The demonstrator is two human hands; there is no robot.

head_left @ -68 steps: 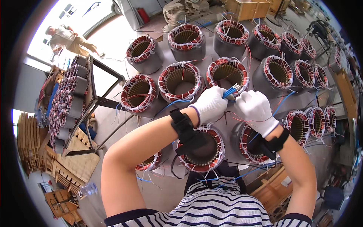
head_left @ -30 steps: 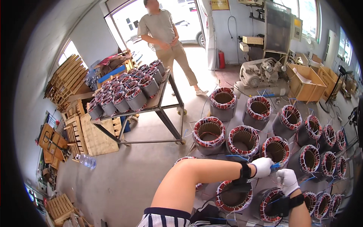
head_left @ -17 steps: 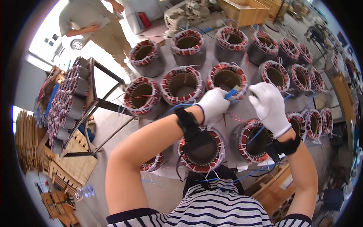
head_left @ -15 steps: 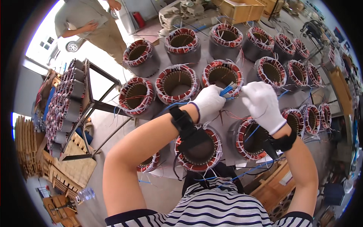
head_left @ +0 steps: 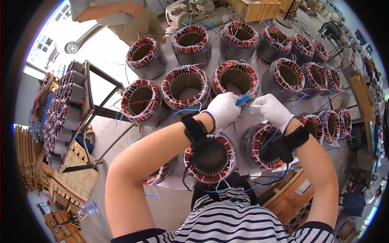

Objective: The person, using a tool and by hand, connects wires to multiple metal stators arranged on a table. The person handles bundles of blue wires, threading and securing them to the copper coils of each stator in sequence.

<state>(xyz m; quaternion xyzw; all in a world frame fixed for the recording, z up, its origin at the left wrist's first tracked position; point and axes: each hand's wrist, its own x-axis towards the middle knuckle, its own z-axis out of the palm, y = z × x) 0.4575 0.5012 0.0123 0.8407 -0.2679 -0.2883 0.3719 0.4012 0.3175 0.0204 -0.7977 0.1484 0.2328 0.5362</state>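
Nearest: navy-and-white striped knit shirt point(head_left: 227, 222) at lower edge, bare forearms reaching up either side. Black fabric strap point(head_left: 196, 133) round left wrist, dark flat piece attached; matching black wrist strap point(head_left: 298, 137) on the right. Low at right, brown wooden crate point(head_left: 289, 194) with pale label.

Just beyond the shirt, on a pale grey bench point(head_left: 215, 56), near row of ring-shaped grey metal stators point(head_left: 212, 177), windings red, laced with white cord. Left forearm and strap pass over one of them.

Left hand point(head_left: 224, 110), in white knitted glove, closed round bundle of thin blue wires with pale ends point(head_left: 244, 100); ends project toward the right. Bundle lies across the view of the near rim of a middle-row stator point(head_left: 255, 83); contact with rim cannot be told. Right hand point(head_left: 272, 111), also white-gloved, just right of bundle, fingers curled; whether it pinches a wire, cannot tell. Loose fine red wires point(head_left: 243, 120) below, between the hands.

Farther: back row of similar stators. Left, dark steel-framed stand point(head_left: 106, 109) carrying many more. Beyond, second person in khaki trousers point(head_left: 139, 30), grey machine point(head_left: 178, 18), light wooden box point(head_left: 259, 10).
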